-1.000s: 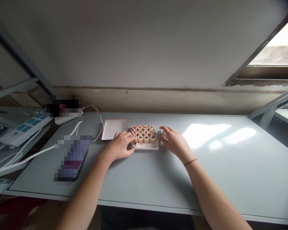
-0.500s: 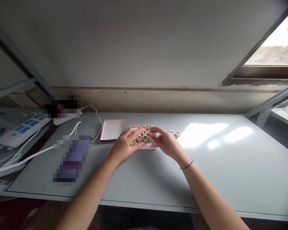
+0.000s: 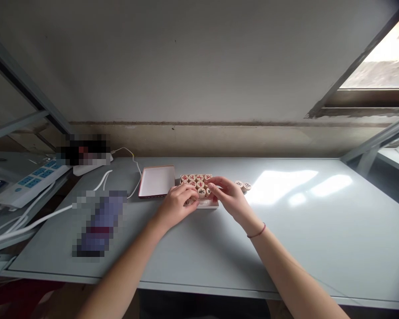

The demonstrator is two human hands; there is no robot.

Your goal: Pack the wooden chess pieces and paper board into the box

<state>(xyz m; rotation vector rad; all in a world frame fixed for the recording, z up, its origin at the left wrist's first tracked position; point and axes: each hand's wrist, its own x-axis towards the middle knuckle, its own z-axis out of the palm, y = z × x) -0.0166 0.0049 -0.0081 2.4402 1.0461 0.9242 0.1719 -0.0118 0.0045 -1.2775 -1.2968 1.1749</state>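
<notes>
The left hand (image 3: 176, 206) has its fingers (image 3: 190, 189) curled narrow over the near-left corner of the tray of round wooden pieces (image 3: 197, 180); whether a piece is pinched under the fingertips cannot be told, since the knuckles hide them. The right hand (image 3: 231, 199) reaches in from 4 o'clock, its fingers (image 3: 216, 182) loosely bent and close together, the tips resting on or just over the pieces at the tray's right edge — again, no clear grasp shows. The two hands nearly meet over the tray's front row.

The tray lies on the grey table (image 3: 286, 239), at about 12 o'clock from the person and toward the far edge. Its pieces sit in tight rows, marked in red and black. Two loose pieces (image 3: 242, 184) lie on the table just beside the right hand, at 2 o'clock from it. At 9 o'clock from the tray, touching or just beside it, the open box lid (image 3: 156, 181) lies — white inside, red-rimmed. Further out at 8 o'clock a blurred dark object (image 3: 99, 223) rests near white cables (image 3: 36, 219), and a power strip (image 3: 26, 182) sits on a lower shelf at 9 o'clock.
</notes>
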